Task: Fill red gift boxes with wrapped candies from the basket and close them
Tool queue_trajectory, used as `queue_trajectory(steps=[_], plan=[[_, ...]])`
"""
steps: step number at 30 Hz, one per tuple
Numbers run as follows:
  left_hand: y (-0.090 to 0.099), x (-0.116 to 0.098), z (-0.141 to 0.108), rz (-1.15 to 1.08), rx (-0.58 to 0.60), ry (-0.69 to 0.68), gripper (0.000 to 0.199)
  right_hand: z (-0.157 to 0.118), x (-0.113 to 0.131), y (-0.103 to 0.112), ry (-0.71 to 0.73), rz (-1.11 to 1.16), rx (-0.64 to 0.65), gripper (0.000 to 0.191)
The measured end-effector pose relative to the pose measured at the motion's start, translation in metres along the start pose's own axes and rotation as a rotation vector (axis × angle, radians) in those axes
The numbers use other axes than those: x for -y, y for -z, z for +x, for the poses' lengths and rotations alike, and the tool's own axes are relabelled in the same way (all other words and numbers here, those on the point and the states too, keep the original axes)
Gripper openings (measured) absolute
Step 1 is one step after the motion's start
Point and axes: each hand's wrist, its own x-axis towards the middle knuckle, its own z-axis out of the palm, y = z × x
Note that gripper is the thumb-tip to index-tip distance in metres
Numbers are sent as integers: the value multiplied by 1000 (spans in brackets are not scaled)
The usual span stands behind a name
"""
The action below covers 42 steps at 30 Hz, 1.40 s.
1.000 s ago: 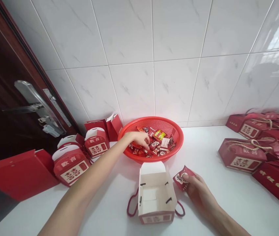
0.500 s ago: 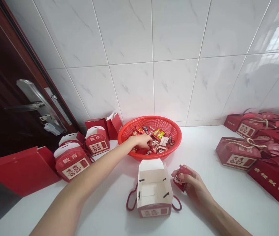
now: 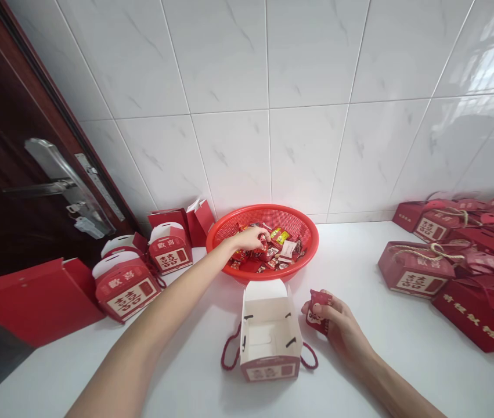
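Note:
My left hand (image 3: pixel 252 238) reaches into a red plastic basket (image 3: pixel 305 223) of wrapped candies (image 3: pixel 273 253). Its fingers are closed on a red-wrapped candy, partly hidden by the hand. To the right of the open box, my right hand (image 3: pixel 341 324) grips a dark red candy packet (image 3: pixel 318 312) with pale print between thumb and fingers. Between my arms stands the open gift box (image 3: pixel 270 366), its white inside facing up and bare. Dark red cord handles (image 3: pixel 228 351) loop out on both of its sides.
Open red gift boxes (image 3: pixel 127 284) and red paper bags (image 3: pixel 38 302) stand at left by a dark door (image 3: pixel 3 145). Several closed boxes, some tied with twine (image 3: pixel 418 270), crowd the right. A tiled wall (image 3: pixel 229 157) bounds the white table (image 3: pixel 342 255) behind.
My left hand has risen slightly within the basket, and its fingers now hold a candy. My right hand has tilted its packet a little. The open box has not moved on the table.

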Motion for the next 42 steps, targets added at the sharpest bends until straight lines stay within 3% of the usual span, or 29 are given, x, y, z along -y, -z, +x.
queue_trajectory(steps=[3, 8, 14, 20, 23, 28, 31, 33, 42], plan=[[0, 1, -1, 44, 45, 11, 33, -2, 2, -2, 15, -31, -4, 28], [-3, -12, -6, 176, 207, -31, 13, -4, 1, -3, 9, -37, 12, 30], [-17, -30, -4, 330, 251, -134, 45, -5, 1, -4, 14, -44, 45, 31], [-16, -23, -2, 416, 175, -114, 23, -6, 1, -5, 18, -49, 73, 29], [-15, -22, -3, 411, 172, -155, 26, -6, 1, -4, 15, -51, 74, 29], [-20, -27, -4, 369, 243, -277, 52, -6, 2, -5, 18, -49, 86, 29], [-25, -26, -1, 338, 245, -275, 32, -6, 2, -6, 30, -48, 90, 30], [-26, -23, 3, 300, 220, -258, 21, -6, 2, -6, 29, -44, 94, 30], [-19, -15, 6, -42, 7, -174, 29, -6, 5, -7, 18, -52, 84, 28]])
